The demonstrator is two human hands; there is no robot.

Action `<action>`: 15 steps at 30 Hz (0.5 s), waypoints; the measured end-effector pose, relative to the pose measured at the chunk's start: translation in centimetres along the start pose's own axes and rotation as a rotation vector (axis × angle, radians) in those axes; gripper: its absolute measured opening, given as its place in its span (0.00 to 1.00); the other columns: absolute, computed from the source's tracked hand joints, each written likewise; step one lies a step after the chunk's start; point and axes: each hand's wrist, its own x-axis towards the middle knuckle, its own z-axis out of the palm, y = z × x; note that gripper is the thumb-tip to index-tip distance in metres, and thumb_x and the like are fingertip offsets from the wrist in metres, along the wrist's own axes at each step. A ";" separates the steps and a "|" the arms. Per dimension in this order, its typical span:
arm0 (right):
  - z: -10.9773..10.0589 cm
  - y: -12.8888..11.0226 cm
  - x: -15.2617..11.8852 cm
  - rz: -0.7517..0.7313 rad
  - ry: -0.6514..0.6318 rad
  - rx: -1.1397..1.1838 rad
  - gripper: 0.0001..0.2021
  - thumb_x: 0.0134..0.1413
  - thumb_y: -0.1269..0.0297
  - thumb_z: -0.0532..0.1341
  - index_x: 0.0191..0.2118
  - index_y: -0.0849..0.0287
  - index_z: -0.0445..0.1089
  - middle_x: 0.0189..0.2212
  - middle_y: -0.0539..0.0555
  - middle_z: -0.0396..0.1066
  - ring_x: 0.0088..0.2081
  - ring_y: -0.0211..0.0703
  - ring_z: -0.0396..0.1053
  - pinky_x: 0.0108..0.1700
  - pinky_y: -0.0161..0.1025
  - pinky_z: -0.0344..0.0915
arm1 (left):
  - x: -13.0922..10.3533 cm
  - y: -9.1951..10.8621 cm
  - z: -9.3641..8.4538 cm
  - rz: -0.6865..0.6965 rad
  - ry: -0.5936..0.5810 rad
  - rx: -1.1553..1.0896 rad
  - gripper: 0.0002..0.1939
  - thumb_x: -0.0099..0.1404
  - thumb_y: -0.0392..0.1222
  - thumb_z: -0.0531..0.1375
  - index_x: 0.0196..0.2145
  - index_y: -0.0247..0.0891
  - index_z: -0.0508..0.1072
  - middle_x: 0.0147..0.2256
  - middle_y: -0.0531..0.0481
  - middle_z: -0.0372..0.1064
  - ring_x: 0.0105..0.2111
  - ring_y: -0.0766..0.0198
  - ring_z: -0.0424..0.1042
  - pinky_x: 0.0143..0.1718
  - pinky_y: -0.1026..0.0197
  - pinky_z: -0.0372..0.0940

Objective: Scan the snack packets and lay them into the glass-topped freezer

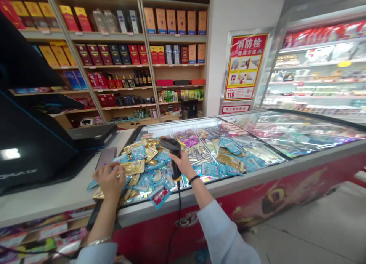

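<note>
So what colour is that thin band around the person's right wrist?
The thin wristband is black, best seen in the head view.

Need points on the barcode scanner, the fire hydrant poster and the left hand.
Barcode scanner [176,165]: head view, on its handle.
Fire hydrant poster [245,63]: head view, on its middle.
Left hand [111,181]: head view, on the back of the hand.

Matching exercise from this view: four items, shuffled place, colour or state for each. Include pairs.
1. scanner
2. left hand
3. poster
4. black band

A. on the wall, red and yellow
B. silvery bracelet at its wrist
C. around the right wrist
D. upright in the right hand, cord hanging down

Pairs: 1-D, 2-B, 3-A, 4-C
</note>
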 end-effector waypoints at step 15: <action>-19.1 -4.6 -6.9 0.009 0.502 -0.431 0.22 0.53 0.40 0.57 0.27 0.57 0.69 0.20 0.53 0.71 0.25 0.47 0.70 0.33 0.41 0.66 | 5.6 25.2 9.0 0.058 -0.479 -0.518 0.08 0.64 0.40 0.54 0.37 0.40 0.72 0.41 0.46 0.71 0.44 0.56 0.68 0.46 0.54 0.60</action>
